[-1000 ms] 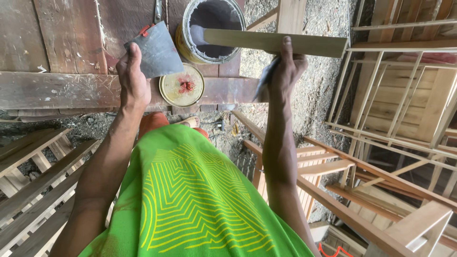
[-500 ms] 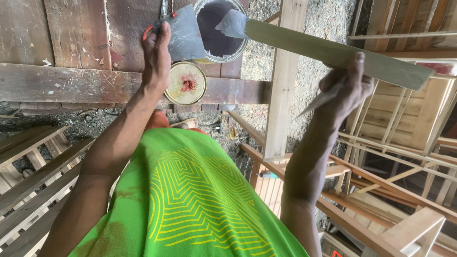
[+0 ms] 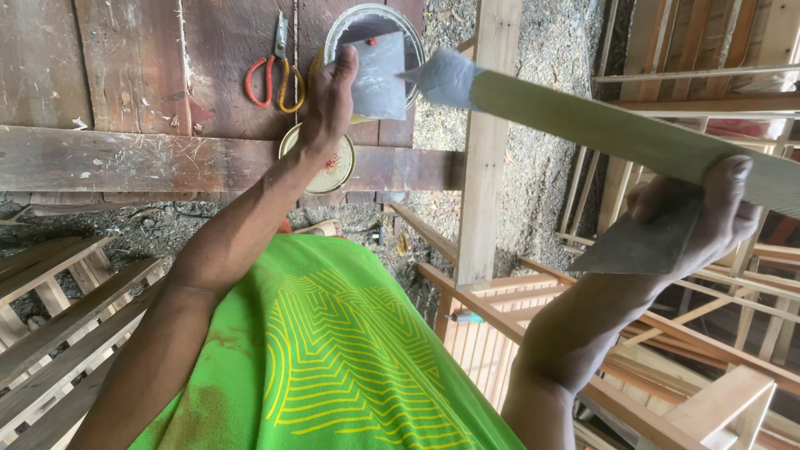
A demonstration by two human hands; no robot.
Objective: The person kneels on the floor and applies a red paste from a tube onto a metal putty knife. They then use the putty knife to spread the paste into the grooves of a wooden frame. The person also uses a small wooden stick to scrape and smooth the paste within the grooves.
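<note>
My left hand (image 3: 327, 98) holds a flat grey scraper blade (image 3: 379, 77) over an open round can (image 3: 371, 29) on the dark wooden bench. My right hand (image 3: 696, 218) grips a long pale wooden slat (image 3: 617, 133) together with a second grey blade (image 3: 637, 250) under it. The slat points left toward the can, and its tip (image 3: 446, 79) is coated in grey putty. The left blade sits right beside that tip.
Red-handled scissors (image 3: 271, 71) lie on the bench (image 3: 125, 158) left of the can, and a round tin lid (image 3: 329, 162) rests below it. An upright wooden post (image 3: 483, 167) stands in the middle. Slatted wooden frames (image 3: 50, 325) flank both sides above sawdust-covered ground (image 3: 542, 100).
The view has shifted so the bench and can sit lower. My right hand swung right and down with the slat. My left hand rose with its blade to the can.
</note>
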